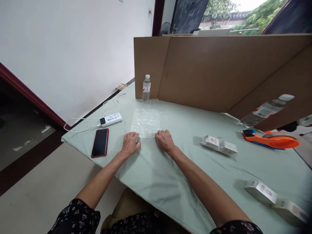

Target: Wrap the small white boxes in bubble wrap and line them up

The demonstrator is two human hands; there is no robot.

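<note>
A clear sheet of bubble wrap [145,121] lies flat on the pale green tablecloth. My left hand [130,143] is at its near left corner, fingers curled down on the edge. At the near right corner, my right hand [164,140] is closed, the fingers gripping the sheet's edge. Farther right lies a small box in clear wrapping [218,145]. Two more small white boxes, one [260,191] beside the other [290,210], rest near the right front edge and look blurred.
Left of my hands lie a phone [100,143] and a white power bank [111,119] with a cable. One water bottle [146,89] stands behind the sheet, another [266,111] at right. An orange tape dispenser [275,140] sits near a tall cardboard panel [200,71].
</note>
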